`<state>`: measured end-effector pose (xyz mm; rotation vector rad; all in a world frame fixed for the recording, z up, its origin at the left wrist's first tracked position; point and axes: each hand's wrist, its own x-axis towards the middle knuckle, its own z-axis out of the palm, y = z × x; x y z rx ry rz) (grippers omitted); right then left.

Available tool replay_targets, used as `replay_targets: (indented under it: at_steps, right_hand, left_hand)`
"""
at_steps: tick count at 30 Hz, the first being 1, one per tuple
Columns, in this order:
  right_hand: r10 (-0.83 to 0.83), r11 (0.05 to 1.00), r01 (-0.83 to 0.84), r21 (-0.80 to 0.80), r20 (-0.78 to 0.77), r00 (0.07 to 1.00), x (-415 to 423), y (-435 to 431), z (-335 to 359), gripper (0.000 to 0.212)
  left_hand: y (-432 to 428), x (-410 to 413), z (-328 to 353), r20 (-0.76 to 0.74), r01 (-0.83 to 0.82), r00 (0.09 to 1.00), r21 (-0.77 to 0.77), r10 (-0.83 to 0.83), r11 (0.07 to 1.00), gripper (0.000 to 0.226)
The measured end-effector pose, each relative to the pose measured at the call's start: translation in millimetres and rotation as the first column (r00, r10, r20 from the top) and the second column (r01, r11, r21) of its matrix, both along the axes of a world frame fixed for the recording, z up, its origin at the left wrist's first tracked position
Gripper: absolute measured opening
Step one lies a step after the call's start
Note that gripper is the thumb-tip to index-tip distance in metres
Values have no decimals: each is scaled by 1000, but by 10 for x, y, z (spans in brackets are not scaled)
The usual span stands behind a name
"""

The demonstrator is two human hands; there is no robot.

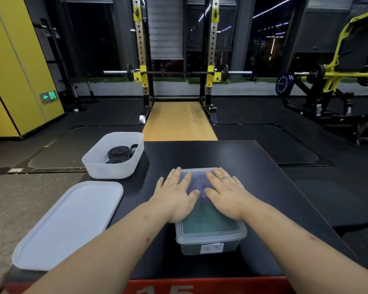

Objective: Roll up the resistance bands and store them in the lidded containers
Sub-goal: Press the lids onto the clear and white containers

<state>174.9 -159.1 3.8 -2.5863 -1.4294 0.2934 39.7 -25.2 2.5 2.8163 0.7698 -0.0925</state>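
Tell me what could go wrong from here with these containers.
1. The left hand and right hand press flat on the closed lid of the near container; uneven pressure may leave a corner unsealed.
2. The loose white lid appears to overhang the table's left edge and could get knocked off.
3. The open container with rolled bands sits near that edge too.

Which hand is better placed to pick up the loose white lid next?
Probably left. The left hand is nearer the white lid and open white container, both on its side; the right hand would cross over.
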Motion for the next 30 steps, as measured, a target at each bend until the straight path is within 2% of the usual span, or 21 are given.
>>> replay_targets:
  at_steps: [13,19,26,30]
  right_hand:
    - [2,1000,-2,26,6,1000,-203,-193,88,60]
    - [-28,997,29,72,-15,999,-439,-307,-1,60]
    - [-32,996,31,87,14,999,-500,-352,-30,62]
    - [-61,994,52,96,90,994,-521,-358,57,67]
  left_hand:
    - [-274,-181,143,78,-13,997,-15,14,1000,62]
    - [-468,-379,-40,86,-3,996,0,3,1000,62]
    - [-519,-373,-90,111,-20,994,27,17,999,63]
    - [-535,-378,11,144,-38,989,59,29,998,58]
